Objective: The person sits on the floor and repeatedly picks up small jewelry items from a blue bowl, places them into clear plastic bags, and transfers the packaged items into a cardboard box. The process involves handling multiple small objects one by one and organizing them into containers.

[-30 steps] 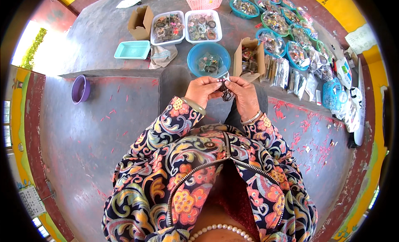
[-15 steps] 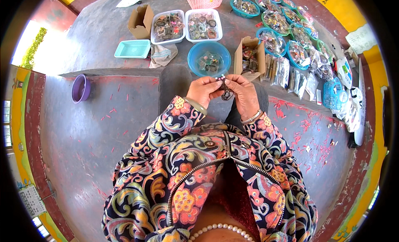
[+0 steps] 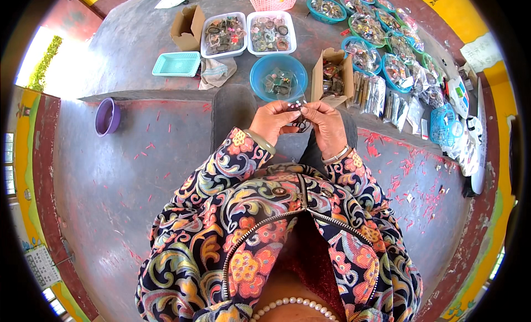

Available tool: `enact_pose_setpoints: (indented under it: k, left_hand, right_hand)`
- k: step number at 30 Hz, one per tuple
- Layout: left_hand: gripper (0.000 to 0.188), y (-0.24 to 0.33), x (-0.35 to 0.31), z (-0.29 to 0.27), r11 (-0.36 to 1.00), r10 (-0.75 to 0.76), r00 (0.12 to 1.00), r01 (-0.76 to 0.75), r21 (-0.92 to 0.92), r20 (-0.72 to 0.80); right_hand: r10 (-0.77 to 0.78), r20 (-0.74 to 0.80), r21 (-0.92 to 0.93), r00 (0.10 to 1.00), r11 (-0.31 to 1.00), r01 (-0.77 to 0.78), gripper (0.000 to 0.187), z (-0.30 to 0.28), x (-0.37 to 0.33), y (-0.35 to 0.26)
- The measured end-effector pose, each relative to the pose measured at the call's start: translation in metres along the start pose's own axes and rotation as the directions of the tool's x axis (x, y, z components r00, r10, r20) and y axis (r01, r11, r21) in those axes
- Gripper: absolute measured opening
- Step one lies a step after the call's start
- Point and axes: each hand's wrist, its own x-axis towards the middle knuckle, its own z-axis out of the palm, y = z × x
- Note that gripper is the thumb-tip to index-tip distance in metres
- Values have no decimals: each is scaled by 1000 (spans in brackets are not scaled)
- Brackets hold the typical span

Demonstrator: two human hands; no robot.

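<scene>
Over my knees, my left hand (image 3: pixel 269 121) and my right hand (image 3: pixel 328 128) meet with their fingertips pinched. Between them is a dark looped hair tie (image 3: pixel 299 121) with small white and pinkish beads along its top. A bit of clear plastic shows by the fingertips, but how it wraps the hair tie is hard to see. Both hands are closed on the hair tie, thumbs on top, and the fingers hide part of it. Just beyond them stands a blue basin (image 3: pixel 255 74) with a few clear packets and dark loops inside.
Right of the basin is a cardboard box (image 3: pixel 317 78) of packed items. White trays (image 3: pixel 223 55) of hair ties, a mint basket (image 3: pixel 176 74) and a grey cloth (image 3: pixel 216 73) lie beyond. Several filled baskets crowd the far right. A purple basin (image 3: pixel 114 118) sits lower left.
The hair tie has been drawn up and bunched between my fingers, so its loops hang less low. Clear plastic now shows at the fingertips. My hands have shifted only slightly.
</scene>
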Motion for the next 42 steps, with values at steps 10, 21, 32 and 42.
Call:
enact_pose_setpoints:
  k: [10, 21, 32, 42]
  left_hand:
    - [13, 1, 0, 2, 999, -40, 998, 37, -39, -58]
    - [13, -6, 6, -1, 996, 8, 988, 5, 85, -153]
    - [14, 0, 14, -10, 999, 31, 987, -36, -27, -160]
    - [17, -5, 17, -24, 998, 9, 979, -21, -58, -202]
  right_hand:
    - [50, 9, 9, 999, 999, -50, 5, 1, 1, 0]
    - [113, -22, -32, 993, 993, -114, 10, -2, 3, 4]
    - [154, 29, -216, 988, 966, -144, 8, -4, 5, 10]
    - [212, -67, -189, 975, 957, -221, 9, -4, 9, 21]
